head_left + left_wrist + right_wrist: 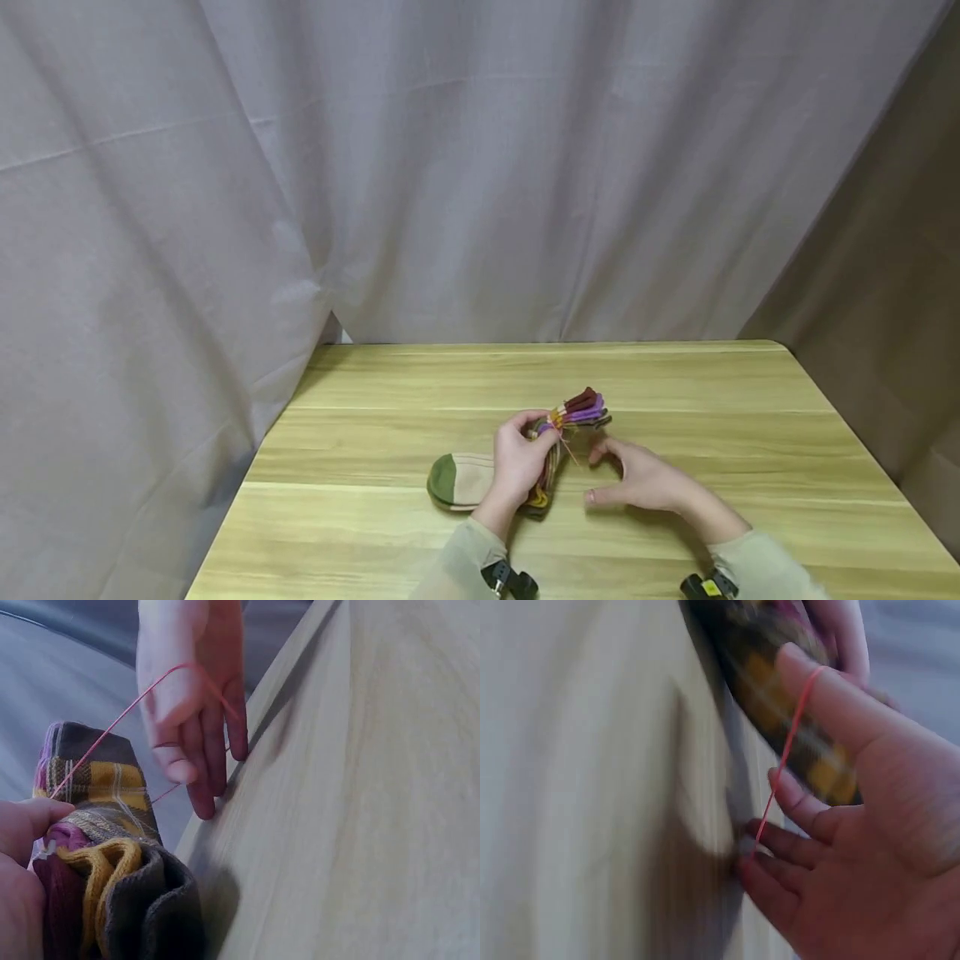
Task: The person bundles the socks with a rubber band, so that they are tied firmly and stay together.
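Note:
My left hand (517,460) grips a folded bundle of plaid and ribbed socks (585,410) in maroon, purple, mustard and dark grey. The thumb presses on the bundle near its middle in the left wrist view. A thin red elastic band (784,754) runs from the socks and stretches around my right hand (648,479). In the right wrist view it passes over the thumb and across to the little finger. That hand is spread beside the bundle, its fingers extended. A beige sock (474,479) with a green toe (442,479) lies on the table, partly hidden by my left hand.
The light wooden table (360,533) carries the socks. Grey curtains (480,192) hang behind it and along its left side, and a darker drape (885,292) hangs to the right. Dark wrist cameras (510,579) sit on both sleeves.

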Motion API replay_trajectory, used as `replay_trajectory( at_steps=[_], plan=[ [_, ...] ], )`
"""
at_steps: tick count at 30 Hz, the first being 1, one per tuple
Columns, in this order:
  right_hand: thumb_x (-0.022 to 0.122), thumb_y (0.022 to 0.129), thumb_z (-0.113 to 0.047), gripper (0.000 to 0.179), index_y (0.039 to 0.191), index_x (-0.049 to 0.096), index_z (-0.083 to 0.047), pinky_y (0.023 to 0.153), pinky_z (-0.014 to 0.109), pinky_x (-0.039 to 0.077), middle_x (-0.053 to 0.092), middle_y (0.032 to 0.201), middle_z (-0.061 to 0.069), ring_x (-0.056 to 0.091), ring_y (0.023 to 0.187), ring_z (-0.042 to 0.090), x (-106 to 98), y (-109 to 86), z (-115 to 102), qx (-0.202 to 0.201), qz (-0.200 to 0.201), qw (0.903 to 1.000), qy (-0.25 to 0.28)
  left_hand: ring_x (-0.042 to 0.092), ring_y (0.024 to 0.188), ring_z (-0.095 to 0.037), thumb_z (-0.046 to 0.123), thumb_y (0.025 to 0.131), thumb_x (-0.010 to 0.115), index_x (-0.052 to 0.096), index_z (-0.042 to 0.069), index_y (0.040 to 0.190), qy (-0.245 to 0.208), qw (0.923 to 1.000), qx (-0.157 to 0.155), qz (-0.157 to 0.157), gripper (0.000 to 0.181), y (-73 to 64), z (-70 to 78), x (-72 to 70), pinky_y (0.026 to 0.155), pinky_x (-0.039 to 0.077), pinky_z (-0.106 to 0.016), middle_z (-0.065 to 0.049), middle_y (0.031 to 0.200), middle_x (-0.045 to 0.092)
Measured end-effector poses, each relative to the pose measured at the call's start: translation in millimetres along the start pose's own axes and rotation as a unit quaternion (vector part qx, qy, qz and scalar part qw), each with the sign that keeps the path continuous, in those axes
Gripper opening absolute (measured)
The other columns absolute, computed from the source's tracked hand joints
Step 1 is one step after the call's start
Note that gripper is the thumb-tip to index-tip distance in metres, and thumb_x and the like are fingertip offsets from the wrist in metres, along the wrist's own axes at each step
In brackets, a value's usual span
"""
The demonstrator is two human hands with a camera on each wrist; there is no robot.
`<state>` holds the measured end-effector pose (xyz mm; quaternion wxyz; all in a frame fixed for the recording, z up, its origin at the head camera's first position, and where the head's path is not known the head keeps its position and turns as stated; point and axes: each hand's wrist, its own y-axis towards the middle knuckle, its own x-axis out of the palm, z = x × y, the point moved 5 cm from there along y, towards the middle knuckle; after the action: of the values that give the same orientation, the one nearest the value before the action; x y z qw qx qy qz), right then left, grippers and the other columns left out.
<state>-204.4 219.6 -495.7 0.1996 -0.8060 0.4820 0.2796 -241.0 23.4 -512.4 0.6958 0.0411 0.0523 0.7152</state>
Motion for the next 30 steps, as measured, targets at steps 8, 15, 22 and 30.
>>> replay_trajectory(
  at_steps=[8, 15, 22, 30],
  plan=[
    [0.094, 0.081, -0.036, 0.079, 0.138, 0.051, -0.003, 0.114, 0.073, 0.032, 0.056, 0.147, 0.027, 0.047, 0.140, 0.054, 9.4, -2.9, -26.7, -0.046, -0.029, 0.9984, 0.009, 0.063, 0.094, -0.005, 0.012, 0.088, 0.084, 0.078, 0.011, 0.115, 0.061, 0.9886, -0.017, -0.137, 0.028, -4.8, -0.7, 5.5, 0.086, 0.053, -0.023, 0.007, 0.106, 0.073],
    [0.095, 0.078, -0.042, 0.089, 0.141, 0.048, -0.002, 0.112, 0.074, 0.037, 0.053, 0.146, 0.036, 0.049, 0.136, 0.058, 11.4, -3.4, -25.0, -0.037, -0.020, 0.9980, -0.048, 0.064, 0.089, -0.008, 0.023, 0.088, 0.084, 0.073, 0.009, 0.119, 0.063, 0.9805, -0.033, -0.183, 0.035, -8.4, 0.5, 4.1, 0.080, 0.054, -0.026, 0.004, 0.105, 0.071],
    [0.091, 0.087, -0.029, 0.045, 0.116, 0.064, -0.007, 0.094, 0.045, 0.060, 0.074, 0.112, 0.007, 0.072, 0.106, 0.029, 11.4, -2.4, -20.7, -0.053, -0.042, 0.9977, 0.007, 0.056, 0.070, -0.004, 0.012, 0.087, 0.082, 0.075, 0.007, 0.100, 0.074, 0.9932, -0.012, -0.089, 0.016, -0.4, -2.6, -3.1, 0.063, 0.048, -0.021, 0.007, 0.082, 0.066],
    [0.055, 0.110, -0.004, 0.018, 0.115, 0.070, 0.005, 0.061, 0.033, 0.062, 0.071, 0.076, 0.012, 0.058, 0.050, 0.016, 2.3, -33.4, -16.6, -0.102, -0.158, 0.9539, 0.234, 0.059, 0.070, -0.008, 0.009, 0.090, 0.079, 0.071, 0.001, 0.100, 0.013, 0.9983, -0.054, -0.016, 0.015, 1.4, -12.9, -17.6, 0.061, 0.050, -0.021, 0.000, 0.081, 0.065]
  ],
)
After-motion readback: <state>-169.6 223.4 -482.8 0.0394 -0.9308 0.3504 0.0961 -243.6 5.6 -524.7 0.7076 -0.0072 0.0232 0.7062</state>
